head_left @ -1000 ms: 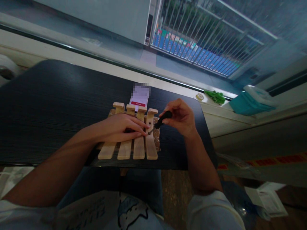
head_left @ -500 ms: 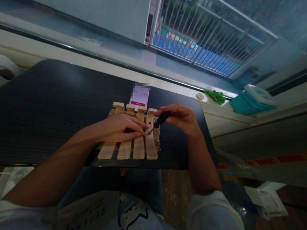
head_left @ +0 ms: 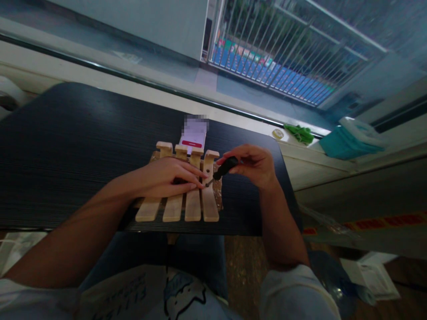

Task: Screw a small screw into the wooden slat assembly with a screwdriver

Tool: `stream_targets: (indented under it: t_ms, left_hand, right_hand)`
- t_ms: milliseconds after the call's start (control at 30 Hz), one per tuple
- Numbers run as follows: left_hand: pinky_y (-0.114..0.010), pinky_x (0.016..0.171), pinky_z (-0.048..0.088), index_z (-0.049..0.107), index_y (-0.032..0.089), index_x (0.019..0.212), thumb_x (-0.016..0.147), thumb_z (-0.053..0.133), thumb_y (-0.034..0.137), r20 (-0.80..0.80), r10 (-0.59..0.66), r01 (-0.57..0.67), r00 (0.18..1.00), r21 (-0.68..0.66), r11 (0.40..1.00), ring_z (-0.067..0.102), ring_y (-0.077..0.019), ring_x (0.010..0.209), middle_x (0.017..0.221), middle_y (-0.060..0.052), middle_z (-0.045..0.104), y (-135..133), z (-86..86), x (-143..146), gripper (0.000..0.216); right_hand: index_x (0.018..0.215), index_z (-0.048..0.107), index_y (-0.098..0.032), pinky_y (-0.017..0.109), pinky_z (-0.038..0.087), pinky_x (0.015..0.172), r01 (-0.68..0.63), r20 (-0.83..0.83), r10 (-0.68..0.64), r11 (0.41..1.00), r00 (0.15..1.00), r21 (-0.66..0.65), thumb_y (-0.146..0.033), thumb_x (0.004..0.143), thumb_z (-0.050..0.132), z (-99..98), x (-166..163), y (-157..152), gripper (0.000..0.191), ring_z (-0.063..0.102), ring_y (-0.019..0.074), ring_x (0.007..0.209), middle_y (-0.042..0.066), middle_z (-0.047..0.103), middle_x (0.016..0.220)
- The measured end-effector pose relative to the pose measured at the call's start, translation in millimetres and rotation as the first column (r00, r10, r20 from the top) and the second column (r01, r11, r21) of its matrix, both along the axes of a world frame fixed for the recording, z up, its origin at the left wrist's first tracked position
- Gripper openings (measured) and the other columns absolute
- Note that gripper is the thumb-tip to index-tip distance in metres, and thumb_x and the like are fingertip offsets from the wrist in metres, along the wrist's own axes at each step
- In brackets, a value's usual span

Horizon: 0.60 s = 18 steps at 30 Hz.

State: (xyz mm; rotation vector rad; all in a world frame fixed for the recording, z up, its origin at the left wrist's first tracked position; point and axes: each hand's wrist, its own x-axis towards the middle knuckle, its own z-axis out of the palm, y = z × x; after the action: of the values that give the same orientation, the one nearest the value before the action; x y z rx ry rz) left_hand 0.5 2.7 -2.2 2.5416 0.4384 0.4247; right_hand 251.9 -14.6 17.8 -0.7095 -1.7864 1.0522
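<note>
Wooden slat rack lies flat at the near edge of the black table. Left hand presses on it, fingers together. Right hand, at 3 o'clock, pinches the screwdriver; its fingers have re-gripped the handle, tip unmoved. Phone lies at 12 o'clock.

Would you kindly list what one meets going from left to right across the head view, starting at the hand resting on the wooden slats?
Left hand on the wooden slats → screwdriver → right hand → green cloth → teal container.
</note>
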Motion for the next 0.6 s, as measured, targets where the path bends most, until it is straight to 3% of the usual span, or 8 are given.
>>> stream_targets:
  t_ms: [400,600]
  left_hand:
    - [-0.023,0.090,0.050,0.077,0.024,0.102,0.093,0.051,0.026,-0.019,0.005,-0.006,1.000,-0.024,1.000,0.069,-0.0155,0.104,0.120,-0.004,0.071,-1.8,5.1,2.3,0.028]
    - [-0.024,0.089,0.051,0.077,0.024,0.102,0.092,0.053,0.024,0.017,-0.003,0.003,1.000,-0.024,1.000,0.070,-0.0163,0.102,0.119,-0.004,0.072,-1.2,3.6,1.9,0.027]
  right_hand:
    - [0.084,0.062,-0.024,0.026,0.034,0.046,0.122,0.027,-0.125,0.988,0.992,0.094,-0.043,0.066,0.082,-1.8,-5.8,-2.9,0.033,0.048,0.0079,0.054,-0.006,0.052,0.064]
    - [0.092,0.063,-0.027,0.025,0.030,0.046,0.105,-0.024,-0.103,0.969,0.994,0.221,-0.029,0.072,0.080,-4.5,-9.0,-4.0,0.027,0.046,0.0068,0.054,-0.006,0.056,0.071]
